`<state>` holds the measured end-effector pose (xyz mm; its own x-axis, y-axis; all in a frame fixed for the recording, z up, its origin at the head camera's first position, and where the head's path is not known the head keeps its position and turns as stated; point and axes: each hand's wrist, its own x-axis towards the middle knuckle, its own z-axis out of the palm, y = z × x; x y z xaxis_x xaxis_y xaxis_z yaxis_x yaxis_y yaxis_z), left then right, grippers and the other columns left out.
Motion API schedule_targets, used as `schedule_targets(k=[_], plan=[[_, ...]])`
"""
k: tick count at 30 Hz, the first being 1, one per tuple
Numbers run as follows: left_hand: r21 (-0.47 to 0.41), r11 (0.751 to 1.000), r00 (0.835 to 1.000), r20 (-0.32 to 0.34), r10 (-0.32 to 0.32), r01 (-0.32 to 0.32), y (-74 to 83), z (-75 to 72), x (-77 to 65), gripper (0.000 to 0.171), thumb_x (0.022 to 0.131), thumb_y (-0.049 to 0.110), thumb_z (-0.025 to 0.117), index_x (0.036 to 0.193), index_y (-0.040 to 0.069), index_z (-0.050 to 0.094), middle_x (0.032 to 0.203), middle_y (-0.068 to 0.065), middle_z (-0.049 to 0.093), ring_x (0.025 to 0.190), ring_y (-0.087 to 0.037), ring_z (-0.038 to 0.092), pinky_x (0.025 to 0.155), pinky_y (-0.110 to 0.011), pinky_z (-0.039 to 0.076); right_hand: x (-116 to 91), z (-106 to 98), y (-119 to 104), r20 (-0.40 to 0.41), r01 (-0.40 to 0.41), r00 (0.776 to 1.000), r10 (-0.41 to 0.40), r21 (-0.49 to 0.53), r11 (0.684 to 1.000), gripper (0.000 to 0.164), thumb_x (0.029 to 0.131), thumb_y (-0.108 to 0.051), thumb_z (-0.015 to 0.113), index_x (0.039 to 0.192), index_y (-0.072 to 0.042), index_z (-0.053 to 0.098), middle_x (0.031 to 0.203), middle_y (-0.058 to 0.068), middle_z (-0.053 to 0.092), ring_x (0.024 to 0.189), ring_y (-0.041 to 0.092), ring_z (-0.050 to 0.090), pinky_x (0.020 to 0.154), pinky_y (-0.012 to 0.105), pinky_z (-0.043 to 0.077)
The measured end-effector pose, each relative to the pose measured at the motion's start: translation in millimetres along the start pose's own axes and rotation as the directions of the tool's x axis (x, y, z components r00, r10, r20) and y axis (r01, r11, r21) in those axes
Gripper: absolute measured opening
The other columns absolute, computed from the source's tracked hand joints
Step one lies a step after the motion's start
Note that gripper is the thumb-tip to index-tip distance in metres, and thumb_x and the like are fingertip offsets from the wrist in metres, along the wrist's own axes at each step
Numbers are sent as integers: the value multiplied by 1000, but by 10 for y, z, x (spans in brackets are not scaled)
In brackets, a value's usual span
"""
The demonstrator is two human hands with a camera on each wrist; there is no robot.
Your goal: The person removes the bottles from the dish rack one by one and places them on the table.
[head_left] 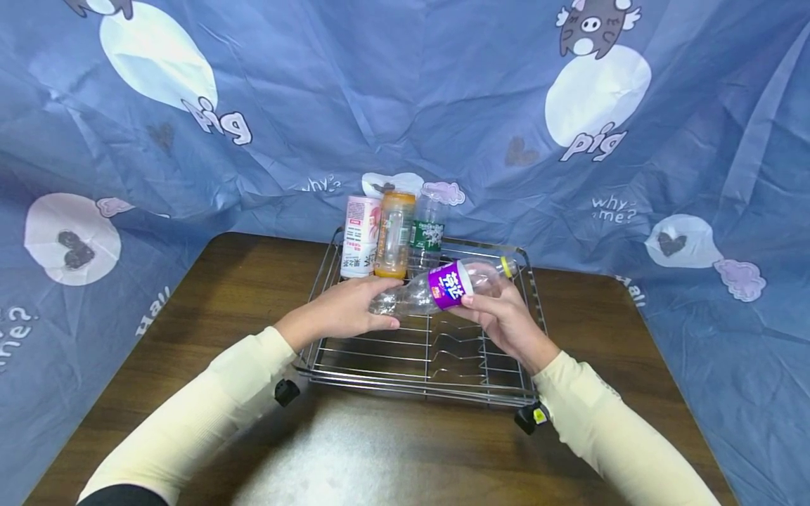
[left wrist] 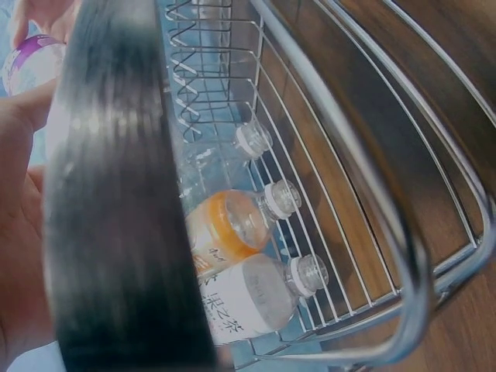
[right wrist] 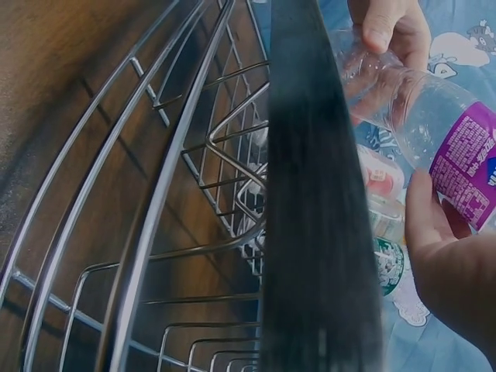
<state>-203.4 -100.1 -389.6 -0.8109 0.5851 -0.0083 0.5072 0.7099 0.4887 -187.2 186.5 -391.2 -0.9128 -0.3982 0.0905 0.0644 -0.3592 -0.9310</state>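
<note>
A clear plastic bottle (head_left: 418, 294) with a purple label (head_left: 449, 284) and a yellow ring at its neck lies tilted in the air over a wire dish rack (head_left: 373, 362). My left hand (head_left: 342, 307) holds its base end, thumb on the near side and fingers on the far side. Around the label and upper body, my right hand (head_left: 509, 327) grips it, the thumb on the label's edge. In the right wrist view the label (right wrist: 469, 167) shows close to the right fingers. Dark straps block the middle of both wrist views.
Three bottles lie side by side at the rack's back left: one white and pink (head_left: 359, 239), one orange (head_left: 395, 239), one clear with a green label (head_left: 427, 237). Black feet (head_left: 287, 392) support the rack on a brown wooden table (head_left: 240, 302). A blue printed cloth (head_left: 392, 91) hangs behind.
</note>
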Motion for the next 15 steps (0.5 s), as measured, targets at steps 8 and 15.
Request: schedule_targets(k=[8, 15], plan=[[4, 1000, 1000, -7, 8, -8, 0, 8, 12, 78, 89, 50, 74, 151, 12, 46, 146, -13, 54, 129, -32, 54, 108, -53, 43, -17, -28, 9, -10, -3, 1000, 3, -77, 997, 58, 85, 9, 56, 139, -4, 39, 133, 23, 43, 109, 29, 63, 103, 52, 48], [7, 1000, 1000, -18, 7, -7, -8, 6, 17, 76, 88, 48, 75, 150, 12, 48, 145, -12, 55, 128, -32, 55, 108, -52, 43, -25, -43, 16, -27, -23, 999, 21, -95, 995, 60, 84, 10, 57, 140, -4, 41, 131, 21, 42, 110, 29, 61, 104, 55, 47]])
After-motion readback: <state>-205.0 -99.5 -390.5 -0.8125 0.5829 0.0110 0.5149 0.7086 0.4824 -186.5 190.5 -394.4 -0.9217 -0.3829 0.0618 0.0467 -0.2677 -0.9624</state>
